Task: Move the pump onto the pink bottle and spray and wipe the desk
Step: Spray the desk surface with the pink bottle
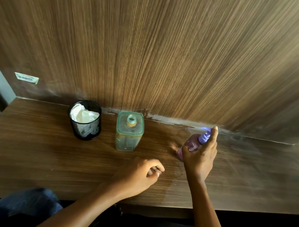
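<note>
My right hand [200,155] grips the pink bottle [190,146], tilted above the wooden desk [42,149] at the right. The purple pump [205,135] sits on the bottle's top, with my forefinger stretched along it. My left hand [142,175] rests on the desk near the front edge, fingers loosely curled, holding nothing. A square green glass bottle [129,132] stands upright in the middle with its neck uncovered. White cloth [83,115] is stuffed in a black mesh cup [85,126] to its left.
A tall wood-grain panel [150,50] rises behind the desk. Whitish marks run along the seam [171,119] where desk meets panel. A small label [26,77] is stuck on the panel at the left. My knees show below the desk's front edge.
</note>
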{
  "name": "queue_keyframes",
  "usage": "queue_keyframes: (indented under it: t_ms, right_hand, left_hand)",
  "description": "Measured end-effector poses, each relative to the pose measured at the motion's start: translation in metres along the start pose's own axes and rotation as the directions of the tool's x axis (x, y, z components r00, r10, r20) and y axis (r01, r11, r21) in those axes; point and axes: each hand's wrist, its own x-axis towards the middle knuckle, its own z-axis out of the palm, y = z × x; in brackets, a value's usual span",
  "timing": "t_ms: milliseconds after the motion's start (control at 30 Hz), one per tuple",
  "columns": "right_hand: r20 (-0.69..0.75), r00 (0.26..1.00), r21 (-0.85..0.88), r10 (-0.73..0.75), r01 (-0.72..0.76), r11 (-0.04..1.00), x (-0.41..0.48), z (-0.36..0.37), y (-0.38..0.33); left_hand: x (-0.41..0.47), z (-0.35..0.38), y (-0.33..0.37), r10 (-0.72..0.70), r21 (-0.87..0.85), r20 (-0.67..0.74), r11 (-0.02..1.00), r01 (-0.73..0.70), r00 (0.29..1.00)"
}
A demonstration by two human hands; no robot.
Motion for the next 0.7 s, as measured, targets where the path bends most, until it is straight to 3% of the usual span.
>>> queue_keyframes:
  t_ms: [367, 700]
  right_hand:
    - [-0.044, 0.999, 0.123, 0.000, 0.005, 0.992, 0.034, 0.000, 0.002]
    - [-0.043, 0.999, 0.210, -0.003, 0.012, 0.978, 0.078, 0.021, 0.008]
  left_hand:
    - [0.010, -0.004, -0.008, -0.029, -0.116, -0.035, 0.993, 0.025, 0.999]
    - [0.003, -0.009, -0.013, -0.036, -0.031, -0.001, 0.999, 0.036, 0.999]
